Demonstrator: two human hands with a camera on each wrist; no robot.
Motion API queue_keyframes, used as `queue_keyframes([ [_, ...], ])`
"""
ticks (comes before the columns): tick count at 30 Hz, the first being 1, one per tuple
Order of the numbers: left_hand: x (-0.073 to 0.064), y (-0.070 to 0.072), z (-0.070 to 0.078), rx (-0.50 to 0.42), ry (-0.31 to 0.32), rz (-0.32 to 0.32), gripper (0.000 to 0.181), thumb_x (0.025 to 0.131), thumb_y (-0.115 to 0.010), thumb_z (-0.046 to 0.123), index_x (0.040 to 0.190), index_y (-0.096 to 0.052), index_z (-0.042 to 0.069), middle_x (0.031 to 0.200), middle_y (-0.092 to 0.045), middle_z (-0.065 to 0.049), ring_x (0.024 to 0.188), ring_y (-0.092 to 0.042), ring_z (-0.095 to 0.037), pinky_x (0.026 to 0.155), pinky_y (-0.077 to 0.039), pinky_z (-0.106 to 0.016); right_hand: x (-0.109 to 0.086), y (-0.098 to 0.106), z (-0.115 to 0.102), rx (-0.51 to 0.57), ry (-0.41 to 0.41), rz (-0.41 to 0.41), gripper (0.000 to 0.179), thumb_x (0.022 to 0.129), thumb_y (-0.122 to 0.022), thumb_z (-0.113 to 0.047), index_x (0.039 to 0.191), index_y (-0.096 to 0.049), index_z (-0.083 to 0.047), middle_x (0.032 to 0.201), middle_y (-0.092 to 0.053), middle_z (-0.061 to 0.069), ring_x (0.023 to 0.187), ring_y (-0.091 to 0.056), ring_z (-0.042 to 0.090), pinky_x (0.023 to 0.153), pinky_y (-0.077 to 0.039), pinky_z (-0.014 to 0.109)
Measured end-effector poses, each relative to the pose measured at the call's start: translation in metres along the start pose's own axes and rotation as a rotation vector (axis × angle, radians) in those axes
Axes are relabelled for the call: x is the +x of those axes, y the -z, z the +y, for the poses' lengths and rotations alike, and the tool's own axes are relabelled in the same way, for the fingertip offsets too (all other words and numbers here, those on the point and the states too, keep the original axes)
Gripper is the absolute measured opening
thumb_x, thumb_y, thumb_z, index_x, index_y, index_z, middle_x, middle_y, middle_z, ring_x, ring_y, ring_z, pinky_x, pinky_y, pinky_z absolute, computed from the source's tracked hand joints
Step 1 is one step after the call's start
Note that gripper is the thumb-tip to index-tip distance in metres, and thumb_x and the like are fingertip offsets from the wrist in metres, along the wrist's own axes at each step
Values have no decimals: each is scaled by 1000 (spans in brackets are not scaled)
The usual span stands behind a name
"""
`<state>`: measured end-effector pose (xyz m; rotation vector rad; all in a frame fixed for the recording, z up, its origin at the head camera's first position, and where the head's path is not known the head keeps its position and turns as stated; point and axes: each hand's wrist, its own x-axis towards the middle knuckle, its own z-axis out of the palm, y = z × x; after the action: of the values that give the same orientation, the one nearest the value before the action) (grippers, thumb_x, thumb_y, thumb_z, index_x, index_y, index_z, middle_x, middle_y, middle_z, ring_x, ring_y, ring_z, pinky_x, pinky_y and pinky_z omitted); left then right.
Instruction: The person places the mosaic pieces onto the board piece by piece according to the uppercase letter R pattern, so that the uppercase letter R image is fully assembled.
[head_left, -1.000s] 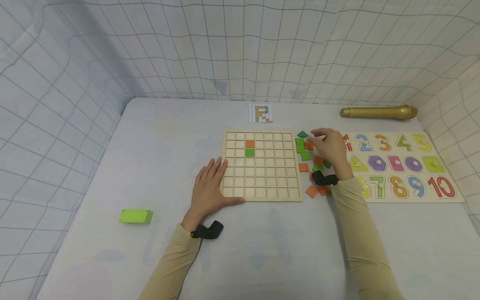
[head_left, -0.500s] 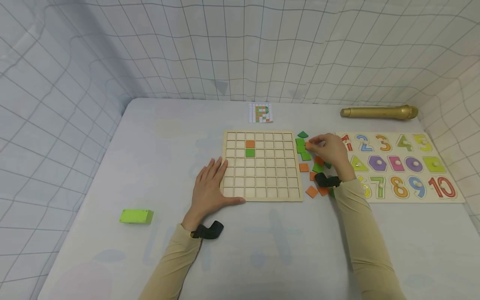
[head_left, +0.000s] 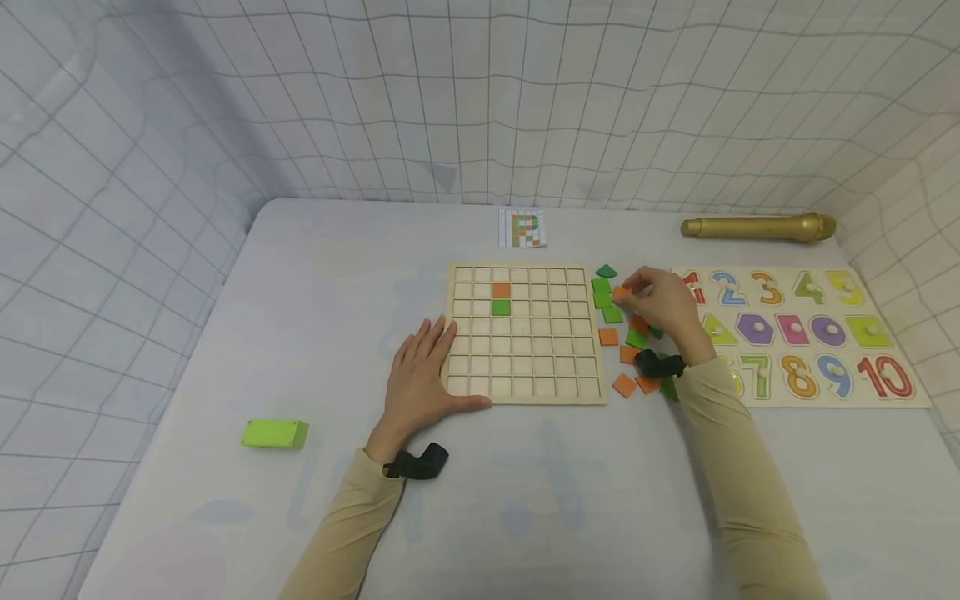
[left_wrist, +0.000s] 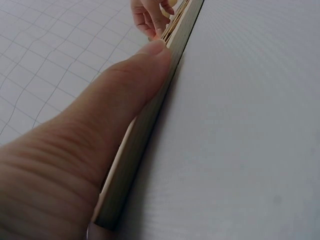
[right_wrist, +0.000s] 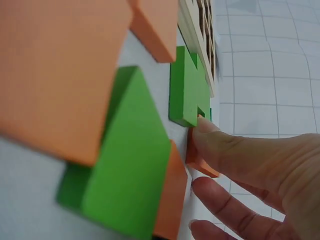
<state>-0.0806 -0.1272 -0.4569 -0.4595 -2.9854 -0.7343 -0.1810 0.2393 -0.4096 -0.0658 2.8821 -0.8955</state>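
Note:
My left hand [head_left: 420, 375] lies spread at the near left corner of a wooden grid board [head_left: 521, 345]. Its thumb [left_wrist: 135, 75] rests along the board's near edge. On the grid sit one orange square tile [head_left: 501, 290] and, just below it, one green square tile [head_left: 501, 307]. Right of the board, my right hand [head_left: 666, 307] pinches another orange square tile [head_left: 619, 295] between thumb and fingers. In the right wrist view that orange tile [right_wrist: 202, 162] is partly hidden by the thumb. Loose green tiles [head_left: 602, 298] and orange tiles [head_left: 624, 384] lie around this hand.
A number and shape puzzle board [head_left: 825, 402] lies at the right, partly under the right forearm. Behind it is a gold microphone [head_left: 757, 227]. A small pattern card [head_left: 522, 227] lies beyond the grid board. A green block [head_left: 273, 433] sits at the left.
My right hand has come down to the loose tiles, closed its thumb and fingers on an orange square tile and moved it slightly. My left hand stays in place.

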Motion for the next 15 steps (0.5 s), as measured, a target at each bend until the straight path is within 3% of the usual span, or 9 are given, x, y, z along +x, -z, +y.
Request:
queue_keyframes([
  [10,0,0,1,-4,4,-5,122,58,-73,72,151,-25,11,156,-18,-7,143,-5,-21,112,-9,-43,-5,-1,0,55,44,59,26,86,-72,-26,94,-60,-4,89,-62,14,76,-56,27,63,-39,35],
  [15,-1,1,2,-5,3,0,121,59,-74,71,151,-25,10,156,-19,-8,143,-6,-21,112,-9,-43,-4,-7,-4,162,103,136,26,85,-73,-24,90,-61,-3,84,-63,11,69,-51,21,58,-38,29],
])
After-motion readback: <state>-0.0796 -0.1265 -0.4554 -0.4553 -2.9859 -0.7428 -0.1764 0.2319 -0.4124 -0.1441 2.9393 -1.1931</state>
